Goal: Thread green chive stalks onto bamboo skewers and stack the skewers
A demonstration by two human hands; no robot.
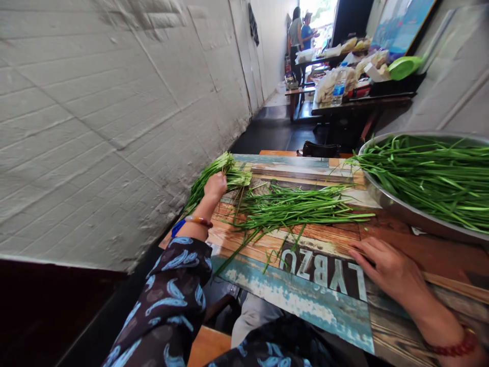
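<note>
Loose green stalks (pixel 298 206) lie spread across the middle of the patterned table (pixel 305 300). At the table's left end is a pile of bundled greens (pixel 204 186) with pale cut ends. My left hand (pixel 216 185) is closed at that pile, gripping thin brownish strands that hang down from the fingers. Resting low over the right part of the table, my right hand (pixel 385 262) has its fingers extended, with nothing visible in them. A large metal bowl (pixel 393 204) heaped with long green leaves (pixel 439 178) stands beyond it at the right.
A white wall (pixel 114 127) runs close along the left. Farther back, another table (pixel 359 104) holds bags, a water bottle (pixel 338 86) and a green basin (pixel 405 67). Two people (pixel 301 33) stand near the bright doorway. A black bag (pixel 319 149) sits behind the near table.
</note>
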